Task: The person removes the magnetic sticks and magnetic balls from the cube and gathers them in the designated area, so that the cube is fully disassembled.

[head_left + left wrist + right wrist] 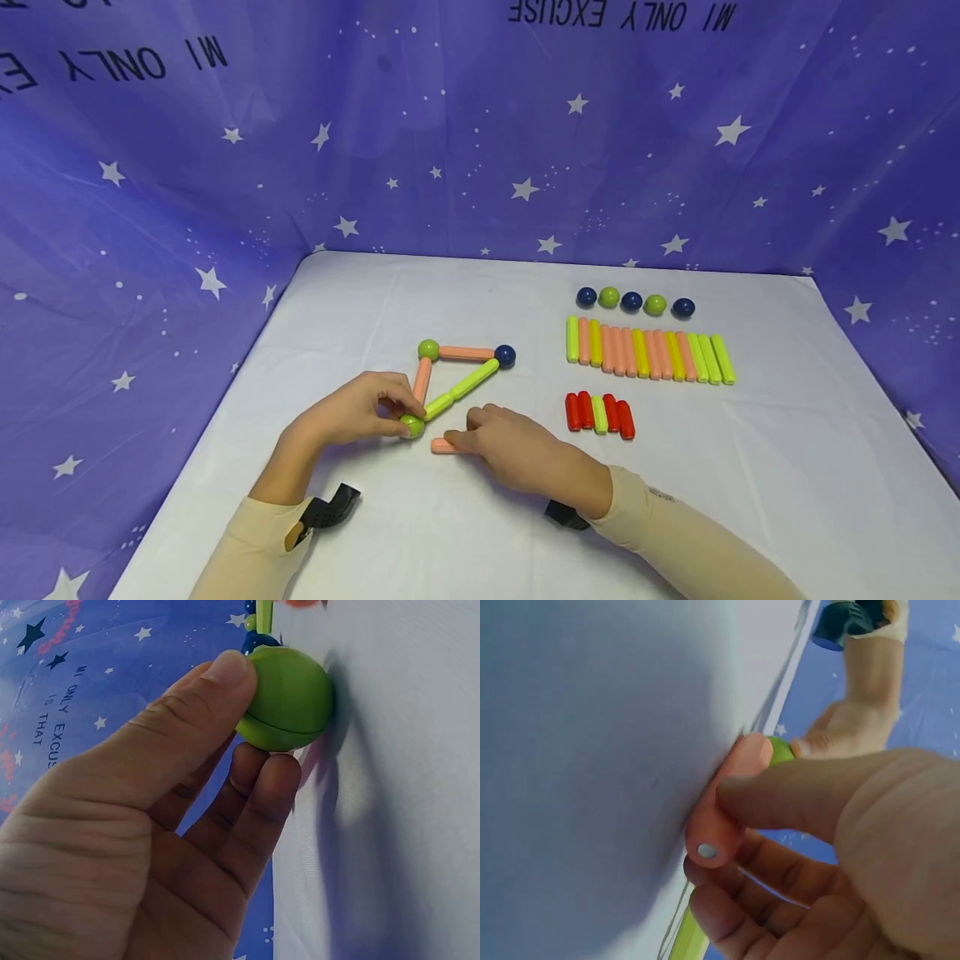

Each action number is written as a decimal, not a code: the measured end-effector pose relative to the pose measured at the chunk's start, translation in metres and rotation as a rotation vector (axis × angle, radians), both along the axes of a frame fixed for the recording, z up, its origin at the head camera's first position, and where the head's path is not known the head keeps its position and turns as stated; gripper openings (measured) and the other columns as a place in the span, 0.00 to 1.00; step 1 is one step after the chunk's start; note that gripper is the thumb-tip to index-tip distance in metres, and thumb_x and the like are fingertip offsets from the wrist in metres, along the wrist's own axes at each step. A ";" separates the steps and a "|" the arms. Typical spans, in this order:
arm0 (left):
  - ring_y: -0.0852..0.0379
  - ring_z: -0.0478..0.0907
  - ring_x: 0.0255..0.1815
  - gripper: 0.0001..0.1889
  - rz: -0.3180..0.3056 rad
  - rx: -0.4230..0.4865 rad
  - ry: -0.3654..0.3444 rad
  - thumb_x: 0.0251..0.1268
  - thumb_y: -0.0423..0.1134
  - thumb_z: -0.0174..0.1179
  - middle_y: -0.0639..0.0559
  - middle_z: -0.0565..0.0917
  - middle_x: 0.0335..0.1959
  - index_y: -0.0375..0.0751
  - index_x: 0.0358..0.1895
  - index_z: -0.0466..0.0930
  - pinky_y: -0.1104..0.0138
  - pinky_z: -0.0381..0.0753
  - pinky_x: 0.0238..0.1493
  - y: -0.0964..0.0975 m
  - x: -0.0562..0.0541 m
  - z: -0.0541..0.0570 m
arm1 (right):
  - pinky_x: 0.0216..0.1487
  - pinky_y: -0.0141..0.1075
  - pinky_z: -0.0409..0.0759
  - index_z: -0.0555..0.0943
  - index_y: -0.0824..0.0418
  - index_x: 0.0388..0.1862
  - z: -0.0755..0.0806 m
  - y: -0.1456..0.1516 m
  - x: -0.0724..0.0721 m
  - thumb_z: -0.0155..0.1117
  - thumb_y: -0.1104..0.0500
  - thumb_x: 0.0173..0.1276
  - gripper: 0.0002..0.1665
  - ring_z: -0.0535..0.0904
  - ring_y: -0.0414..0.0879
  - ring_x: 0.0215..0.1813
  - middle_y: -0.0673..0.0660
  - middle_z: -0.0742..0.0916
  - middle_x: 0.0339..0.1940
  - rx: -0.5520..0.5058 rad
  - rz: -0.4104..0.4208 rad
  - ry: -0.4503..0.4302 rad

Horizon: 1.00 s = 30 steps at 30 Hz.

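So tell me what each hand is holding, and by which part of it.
The left hand pinches a green ball by its rounded sides; the right hand pinches a salmon stick around its middle, both ends showing.

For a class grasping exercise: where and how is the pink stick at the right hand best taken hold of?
I'd pinch the pink stick across its long sides, toward its right end, coming from the right: it's slim, and its left end lies near the held green ball, so that end should stay free.
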<state>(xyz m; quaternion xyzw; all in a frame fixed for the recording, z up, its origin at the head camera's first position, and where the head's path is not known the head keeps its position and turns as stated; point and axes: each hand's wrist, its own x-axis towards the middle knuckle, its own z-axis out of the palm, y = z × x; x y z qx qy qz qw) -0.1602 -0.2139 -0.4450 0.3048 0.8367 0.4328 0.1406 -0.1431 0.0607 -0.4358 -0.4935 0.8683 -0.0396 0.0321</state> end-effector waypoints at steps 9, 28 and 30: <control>0.56 0.81 0.40 0.12 -0.007 -0.027 -0.021 0.53 0.32 0.73 0.56 0.82 0.39 0.48 0.41 0.88 0.63 0.81 0.43 0.002 -0.003 0.004 | 0.41 0.33 0.78 0.79 0.52 0.62 0.013 0.052 -0.017 0.64 0.61 0.68 0.23 0.75 0.39 0.38 0.47 0.81 0.41 -0.262 -0.169 -0.182; 0.57 0.79 0.36 0.11 0.006 -0.034 0.007 0.54 0.36 0.73 0.57 0.82 0.38 0.49 0.42 0.88 0.64 0.80 0.40 0.000 0.002 0.004 | 0.39 0.48 0.80 0.74 0.63 0.62 0.030 0.196 -0.080 0.60 0.58 0.67 0.25 0.81 0.55 0.42 0.62 0.84 0.42 -0.450 -0.838 -0.147; 0.56 0.79 0.36 0.11 0.002 -0.032 0.006 0.54 0.35 0.73 0.57 0.82 0.38 0.49 0.42 0.88 0.64 0.80 0.40 0.001 0.001 0.005 | 0.38 0.48 0.80 0.73 0.63 0.63 0.031 0.211 -0.084 0.60 0.54 0.68 0.27 0.81 0.57 0.43 0.64 0.84 0.44 -0.450 -0.902 -0.139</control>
